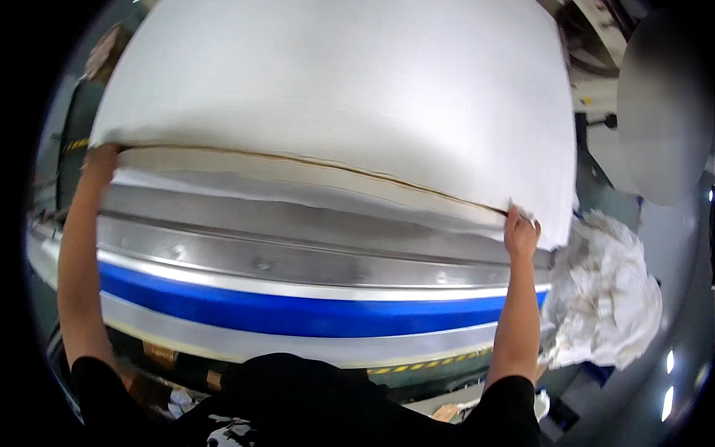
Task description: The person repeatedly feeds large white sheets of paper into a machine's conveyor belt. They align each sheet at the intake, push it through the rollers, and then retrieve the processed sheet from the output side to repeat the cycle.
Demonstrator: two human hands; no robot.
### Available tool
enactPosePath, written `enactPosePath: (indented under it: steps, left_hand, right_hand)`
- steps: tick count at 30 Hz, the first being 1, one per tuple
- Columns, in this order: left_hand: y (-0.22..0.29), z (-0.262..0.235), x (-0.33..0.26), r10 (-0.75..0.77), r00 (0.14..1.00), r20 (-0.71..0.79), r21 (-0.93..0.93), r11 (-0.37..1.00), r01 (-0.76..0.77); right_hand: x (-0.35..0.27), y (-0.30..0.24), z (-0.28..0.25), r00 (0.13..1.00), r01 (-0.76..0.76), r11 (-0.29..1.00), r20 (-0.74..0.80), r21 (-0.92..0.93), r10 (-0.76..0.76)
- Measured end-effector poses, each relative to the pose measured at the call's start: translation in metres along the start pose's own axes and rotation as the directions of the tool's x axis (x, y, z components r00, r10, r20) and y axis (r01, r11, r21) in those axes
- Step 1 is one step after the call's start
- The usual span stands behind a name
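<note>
A wide white cloth (342, 74) spreads away from me over a long metal-edged machine bed. Across its near part runs a thin brown-edged line, sloping down to the right, with a cream strip and loose white cloth hanging below it. At the left end of that line my left hand (103, 159) is closed on the cloth edge, its fingers partly hidden. My right hand (522, 232) pinches the cloth at the line's right end. Both arms are stretched wide apart, so the edge is held between them.
Nearer me lie a steel ledge (298, 262) and a blue band (298, 313) along the machine's front. A crumpled heap of white cloth (607, 290) stands at the right. Yellow-black striped tape (432, 363) marks a lower edge. A blurred pale oval (665, 108) shows at upper right.
</note>
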State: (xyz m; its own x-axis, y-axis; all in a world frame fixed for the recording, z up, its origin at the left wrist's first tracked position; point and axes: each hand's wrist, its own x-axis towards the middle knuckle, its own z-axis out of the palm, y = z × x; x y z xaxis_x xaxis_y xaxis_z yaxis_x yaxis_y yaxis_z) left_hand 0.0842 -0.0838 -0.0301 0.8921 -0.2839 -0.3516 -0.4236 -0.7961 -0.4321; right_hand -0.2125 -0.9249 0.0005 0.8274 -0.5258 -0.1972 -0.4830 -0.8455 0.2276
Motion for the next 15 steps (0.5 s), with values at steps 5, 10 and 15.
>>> enactPosePath:
  steps: [5, 10, 15]
  left_hand:
    - [-0.051, 0.051, 0.010, -0.249, 0.968, 0.039, -0.007, 0.968, 0.250]
    - [-0.038, 0.067, 0.025, -0.191, 0.982, 0.005, -0.005, 0.982, 0.191]
    - [-0.060, 0.064, -0.001, -0.185, 0.983, -0.015, 0.015, 0.983, 0.186]
  right_hand:
    - [0.040, 0.105, 0.023, 0.989, -0.120, 0.990, 0.080, -0.068, 0.125]
    - [0.050, 0.228, 0.031, 0.932, -0.221, 0.969, 0.270, -0.112, 0.243]
    - [0.058, 0.222, 0.036, 0.938, -0.019, 0.968, 0.330, -0.251, 0.104]
